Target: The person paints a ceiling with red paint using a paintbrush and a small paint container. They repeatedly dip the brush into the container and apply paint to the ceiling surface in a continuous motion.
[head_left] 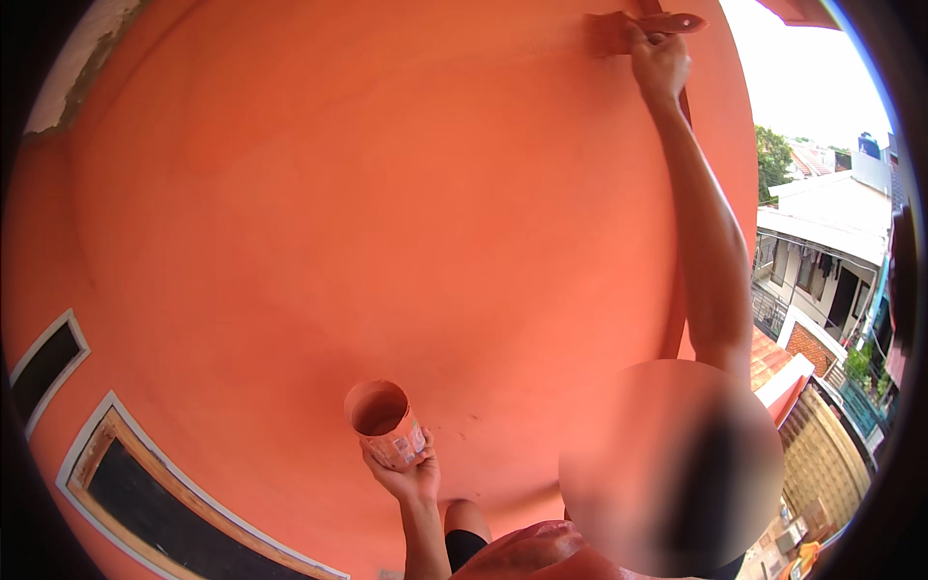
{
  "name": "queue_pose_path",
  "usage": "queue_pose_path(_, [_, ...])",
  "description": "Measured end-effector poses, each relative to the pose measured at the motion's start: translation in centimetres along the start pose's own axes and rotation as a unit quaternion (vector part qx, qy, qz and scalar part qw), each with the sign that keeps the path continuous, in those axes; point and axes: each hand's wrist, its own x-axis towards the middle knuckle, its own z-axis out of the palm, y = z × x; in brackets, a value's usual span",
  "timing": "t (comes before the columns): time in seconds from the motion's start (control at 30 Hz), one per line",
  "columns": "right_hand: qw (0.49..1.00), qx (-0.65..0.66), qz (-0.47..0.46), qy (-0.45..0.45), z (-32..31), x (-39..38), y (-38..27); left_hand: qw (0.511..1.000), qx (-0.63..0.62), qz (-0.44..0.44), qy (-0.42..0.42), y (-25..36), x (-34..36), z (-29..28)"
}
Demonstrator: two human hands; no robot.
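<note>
Left hand (411, 476) at 7 o'clock, fingers wrapped round lower part of paint-smeared can (400, 449), open mouth tilted toward 11 o'clock. Right hand (661, 70) at 1 o'clock, arm stretched up, fingers clamped on wide brush (609, 35), handle end toward 3 o'clock, bristles toward 9 o'clock at orange wall (445, 222). Dark-paned window (179, 506) at 8 o'clock. Beyond, white-roofed house (831, 208) near 3 o'clock.

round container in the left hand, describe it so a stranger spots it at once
Find the big orange wall, then look low, left of centre, for the left hand. In it sits the round container, open-mouthed, with pale patches. Its cylinder shape sets it apart from the flat brush in the right hand.
</note>
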Motion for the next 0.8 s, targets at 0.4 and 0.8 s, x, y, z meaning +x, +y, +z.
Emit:
queue_pose_path(0.4, [0.936, -0.016, -0.348, -0.044, 5.6, -10.9, -8.8, 1.000, -0.017, 0.014, 0.023, -0.4, -0.5, 0.0])
queue_pose_path(0.8, [0.777, 0.476, 0.118, -0.394, -3.8, -31.7, -15.2, 0.994, -0.009, -0.030, 0.103, 0.1, 0.0, -4.1])
